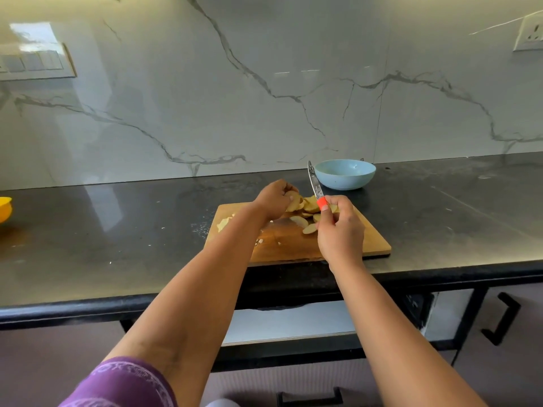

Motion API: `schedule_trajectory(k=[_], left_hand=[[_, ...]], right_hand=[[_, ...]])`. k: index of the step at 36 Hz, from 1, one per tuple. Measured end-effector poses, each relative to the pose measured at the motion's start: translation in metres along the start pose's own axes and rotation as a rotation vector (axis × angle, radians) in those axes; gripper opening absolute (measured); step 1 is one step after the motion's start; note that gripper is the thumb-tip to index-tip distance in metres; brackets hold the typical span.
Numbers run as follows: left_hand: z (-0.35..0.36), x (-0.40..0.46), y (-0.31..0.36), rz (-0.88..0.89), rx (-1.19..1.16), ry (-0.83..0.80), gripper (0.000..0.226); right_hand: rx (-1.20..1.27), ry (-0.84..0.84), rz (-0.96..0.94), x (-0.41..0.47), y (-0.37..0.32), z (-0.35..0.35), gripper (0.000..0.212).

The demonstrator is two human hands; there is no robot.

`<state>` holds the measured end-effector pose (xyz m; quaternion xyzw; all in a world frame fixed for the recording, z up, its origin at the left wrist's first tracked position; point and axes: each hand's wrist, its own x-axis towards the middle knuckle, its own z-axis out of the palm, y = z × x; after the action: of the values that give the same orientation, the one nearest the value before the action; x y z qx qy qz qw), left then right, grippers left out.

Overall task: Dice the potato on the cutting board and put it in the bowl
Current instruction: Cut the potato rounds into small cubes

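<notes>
Left hand (274, 201) pinching potato slices (296, 202); right hand (338, 227) gripping knife (316, 186) (blade up). Risk: nicked fingers, toppled stack.

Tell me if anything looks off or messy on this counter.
Small potato scraps lie scattered off the cutting board's left edge onto the dark counter. The board's front edge also juts slightly past the counter's lip.

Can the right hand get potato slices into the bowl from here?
Probably yes. The bowl sits just behind the cutting board, nothing between, but the right hand holds the knife, so it can push but hardly pick.
</notes>
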<state>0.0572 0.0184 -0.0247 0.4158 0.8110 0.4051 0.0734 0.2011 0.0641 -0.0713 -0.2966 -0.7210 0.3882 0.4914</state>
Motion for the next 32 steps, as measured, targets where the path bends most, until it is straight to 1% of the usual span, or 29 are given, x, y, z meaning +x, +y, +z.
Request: schedule_trajectory(k=[7, 13, 16, 19, 22, 25, 27, 29, 32], left_hand=[[-0.005, -0.005, 0.003, -0.018, 0.012, -0.116, 0.036], [-0.012, -0.011, 0.001, -0.087, 0.028, -0.215, 0.045], [-0.016, -0.015, 0.0, -0.113, 0.002, -0.252, 0.053], [-0.018, -0.02, -0.004, -0.101, -0.055, -0.293, 0.052], [-0.023, -0.026, -0.009, -0.06, -0.092, -0.231, 0.048], [-0.029, -0.036, -0.014, -0.045, -0.137, -0.149, 0.029], [-0.03, -0.045, -0.015, -0.051, -0.148, -0.139, 0.02], [-0.027, -0.055, -0.014, -0.042, -0.064, -0.117, 0.016], [-0.019, -0.063, -0.01, 0.032, 0.214, -0.049, 0.016]], right_hand=[[-0.028, 0.017, -0.013, 0.0, 0.0, -0.001, 0.019], [-0.032, 0.021, -0.013, 0.0, -0.002, -0.001, 0.02], [-0.025, 0.022, -0.013, -0.001, -0.001, -0.001, 0.019], [-0.017, 0.022, -0.013, -0.001, -0.001, 0.0, 0.019], [-0.016, 0.02, -0.01, 0.0, -0.001, 0.0, 0.022], [-0.01, 0.011, 0.007, 0.0, -0.002, 0.0, 0.021], [-0.012, 0.01, 0.013, -0.001, -0.002, 0.0, 0.02], [-0.026, 0.009, 0.022, -0.001, -0.003, 0.0, 0.021], [-0.036, 0.003, 0.043, -0.002, -0.005, 0.0, 0.02]])
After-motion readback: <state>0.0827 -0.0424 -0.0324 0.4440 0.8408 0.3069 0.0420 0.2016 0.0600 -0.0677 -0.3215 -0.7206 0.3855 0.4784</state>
